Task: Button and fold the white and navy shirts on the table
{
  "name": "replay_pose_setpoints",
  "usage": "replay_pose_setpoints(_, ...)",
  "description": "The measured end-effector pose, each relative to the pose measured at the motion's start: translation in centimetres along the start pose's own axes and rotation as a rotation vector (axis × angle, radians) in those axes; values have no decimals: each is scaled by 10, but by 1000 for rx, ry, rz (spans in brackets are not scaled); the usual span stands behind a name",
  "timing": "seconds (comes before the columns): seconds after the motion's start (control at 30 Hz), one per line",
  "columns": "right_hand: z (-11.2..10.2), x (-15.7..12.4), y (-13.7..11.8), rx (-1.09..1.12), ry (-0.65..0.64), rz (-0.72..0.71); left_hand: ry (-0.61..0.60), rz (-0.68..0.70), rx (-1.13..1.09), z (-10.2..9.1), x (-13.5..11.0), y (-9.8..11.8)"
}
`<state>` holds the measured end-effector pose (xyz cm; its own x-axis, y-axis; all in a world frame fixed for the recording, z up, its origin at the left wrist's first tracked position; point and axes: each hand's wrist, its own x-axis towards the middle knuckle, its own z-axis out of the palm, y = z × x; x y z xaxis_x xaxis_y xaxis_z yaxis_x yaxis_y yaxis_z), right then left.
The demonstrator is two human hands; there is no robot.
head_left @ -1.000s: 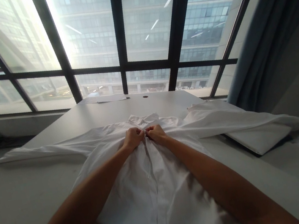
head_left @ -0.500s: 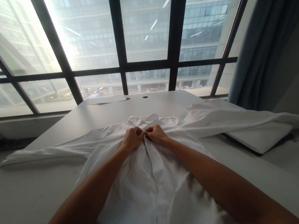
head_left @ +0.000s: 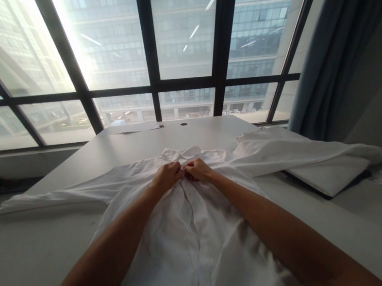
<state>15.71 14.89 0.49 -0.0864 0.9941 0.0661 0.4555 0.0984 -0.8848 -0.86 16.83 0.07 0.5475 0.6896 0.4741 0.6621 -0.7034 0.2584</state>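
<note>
A white button-up shirt [head_left: 180,248] lies front side up, its collar pointing toward the window and its sleeves spread to both sides. Just below the collar, my left hand [head_left: 169,174] pinches the left edge of the front opening. Close against it, my right hand [head_left: 197,169] has its fingers curled closed on the right edge of the same opening. Both hands almost touch at the fingertips. Whatever button or buttonhole lies between the fingers is hidden. Below the hands the two front edges run toward me with a narrow gap at the top.
The shirt rests on a white table [head_left: 37,259]. Under the right sleeve sits a flat, pale, dark-edged object [head_left: 327,180]. White paper [head_left: 132,128] lies at the table's far edge, near two dark round holes. Beyond are black-framed windows and a blue-grey curtain [head_left: 322,50].
My hands stay at the upper front opening. The left fingers have rolled over and closed more, and the right fingers have curled further in. The whole view has shifted slightly.
</note>
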Motion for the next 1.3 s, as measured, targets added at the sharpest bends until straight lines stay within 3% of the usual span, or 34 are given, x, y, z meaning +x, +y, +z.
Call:
replay_pose_setpoints(0.33,-8,-8,-7,397,-164,170,-56,265,267,10,-1,-9)
replay_pose_setpoints(0.43,-6,-9,-7,528,-172,187,-13,251,143,8,-2,-9)
replay_pose_setpoints(0.57,-3,-9,-4,534,-172,144,85,123,-148,4,-4,-7)
replay_pose_setpoints(0.67,-2,-5,1,422,-149,72,117,-40,-351,7,-4,-5)
replay_pose_setpoints(0.8,0,0,6,57,-25,-159,2,-305,-607,11,0,-5)
replay_pose_setpoints(0.87,1,0,7,-166,75,-298,-59,-366,-651,10,3,-5)
replay_pose_setpoints(0.93,1,-2,6,-363,148,-369,-64,-382,-560,6,4,-4)
replay_pose_setpoints(1.03,-3,-4,7,-585,255,-338,19,-317,-248,-3,1,-7)
replay_pose_setpoints(1.13,-13,2,11,-701,292,-274,40,-145,-4,-9,-2,-17)
replay_pose_setpoints(1.2,-22,13,14,-720,198,-174,-53,-99,75,-11,2,-27)
replay_pose_setpoints(1.3,-33,38,14,-688,10,10,-279,-151,120,-12,15,-45)
